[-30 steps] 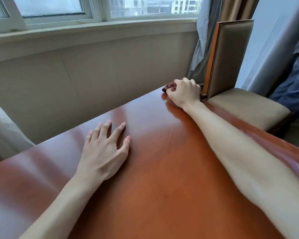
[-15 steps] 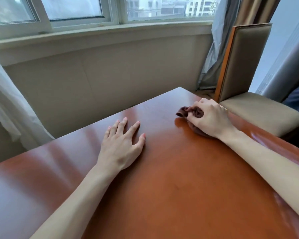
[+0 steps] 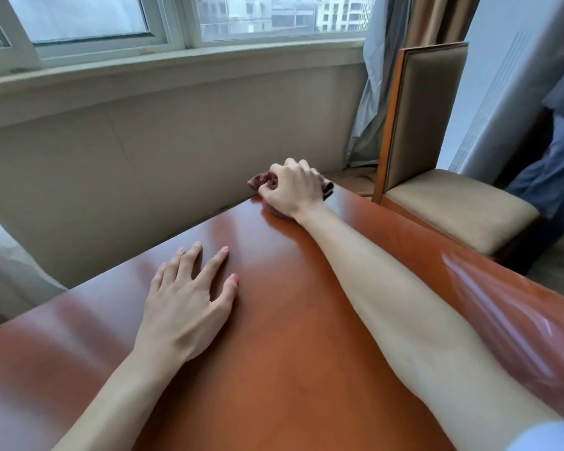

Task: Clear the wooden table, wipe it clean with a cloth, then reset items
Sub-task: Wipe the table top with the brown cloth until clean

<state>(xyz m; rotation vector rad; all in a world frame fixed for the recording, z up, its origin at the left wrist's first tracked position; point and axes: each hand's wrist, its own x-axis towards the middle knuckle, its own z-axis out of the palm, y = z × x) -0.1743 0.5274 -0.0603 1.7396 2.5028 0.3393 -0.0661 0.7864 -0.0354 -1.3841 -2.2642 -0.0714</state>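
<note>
The glossy reddish wooden table (image 3: 274,353) fills the lower part of the head view. My right hand (image 3: 293,190) is stretched out to the table's far corner, its fingers curled round a bunched dark brown cloth (image 3: 258,182) that it presses on the wood. Only the cloth's ends show on either side of the hand. My left hand (image 3: 186,301) lies flat on the table nearer to me, fingers spread, holding nothing.
A wooden chair (image 3: 437,177) with beige padding stands just beyond the table's right edge. A beige wall (image 3: 144,164) under the window runs close behind the far edge. Curtains (image 3: 388,76) hang in the corner. A person's blue-clad leg (image 3: 554,170) stands at far right.
My right hand has pushed the cloth back out to the far corner of the table after drawing it inward. My left hand has stayed flat in about the same place.
</note>
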